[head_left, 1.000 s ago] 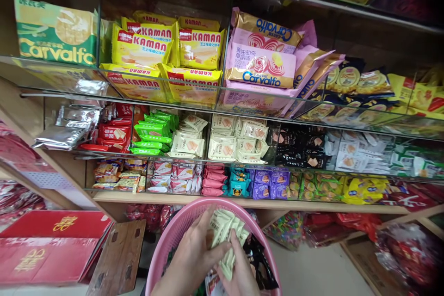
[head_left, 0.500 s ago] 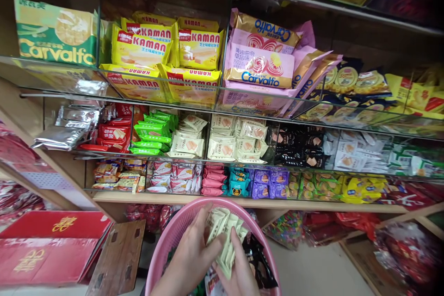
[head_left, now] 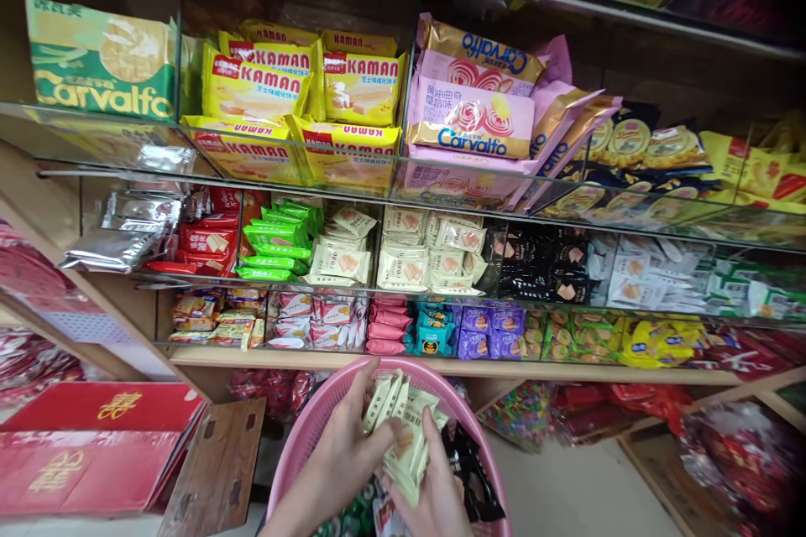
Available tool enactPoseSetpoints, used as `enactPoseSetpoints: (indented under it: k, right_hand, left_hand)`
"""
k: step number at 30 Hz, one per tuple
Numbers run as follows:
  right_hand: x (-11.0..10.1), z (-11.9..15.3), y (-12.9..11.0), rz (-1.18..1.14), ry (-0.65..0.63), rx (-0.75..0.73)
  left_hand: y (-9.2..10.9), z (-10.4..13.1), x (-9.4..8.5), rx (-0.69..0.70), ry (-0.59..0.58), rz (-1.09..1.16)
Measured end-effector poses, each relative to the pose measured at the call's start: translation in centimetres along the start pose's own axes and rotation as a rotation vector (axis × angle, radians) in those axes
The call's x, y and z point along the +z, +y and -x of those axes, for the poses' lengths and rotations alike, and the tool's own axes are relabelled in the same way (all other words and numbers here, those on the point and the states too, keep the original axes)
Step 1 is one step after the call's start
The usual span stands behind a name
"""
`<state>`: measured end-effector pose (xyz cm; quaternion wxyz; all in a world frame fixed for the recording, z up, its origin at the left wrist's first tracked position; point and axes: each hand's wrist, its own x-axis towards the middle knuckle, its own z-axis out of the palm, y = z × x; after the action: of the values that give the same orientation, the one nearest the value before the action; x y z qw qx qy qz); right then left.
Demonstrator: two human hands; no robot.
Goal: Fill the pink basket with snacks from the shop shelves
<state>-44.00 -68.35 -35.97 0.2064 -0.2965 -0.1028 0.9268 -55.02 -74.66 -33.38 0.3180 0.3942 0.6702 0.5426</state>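
Several cream-coloured snack packets are bunched between my two hands, above a pink plastic basket. My left hand grips the bunch from the left, its thumb pressed across the front packet. From the right and below, my right hand closes round the same packets, thumb up along their edge. Inside the basket, black packets lie right of my hands. Green packets show partly under my left wrist; the rest of the contents is hidden.
Ahead stand glass-fronted shelves with yellow wafer packs, pink cookie packs and like cream packets. A wooden stool and a red box are on the left. Bagged goods sit at the lower right.
The cream packets have shifted in my hands: the front one now faces me flatter, with its printed picture showing, and others fan out to the left. Both hands stay over the basket.
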Motion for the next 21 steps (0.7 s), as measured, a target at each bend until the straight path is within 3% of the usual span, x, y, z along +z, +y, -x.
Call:
enactPoseSetpoints:
  k: [7, 15, 21]
  right_hand:
    - [0.21, 0.17, 0.36, 0.035, 0.010, -0.043]
    - [0.16, 0.09, -0.01, 0.038, -0.068, -0.021]
    - [0.45, 0.05, -0.37, 0.049, -0.041, -0.030]
  left_hand:
    - [-0.65, 0.34, 0.99, 0.051, -0.010, -0.120]
    - [-0.26, 0.16, 0.09, 0.002, -0.069, -0.052]
    - [-0.03, 0.34, 0.60, 0.068, -0.081, -0.258]
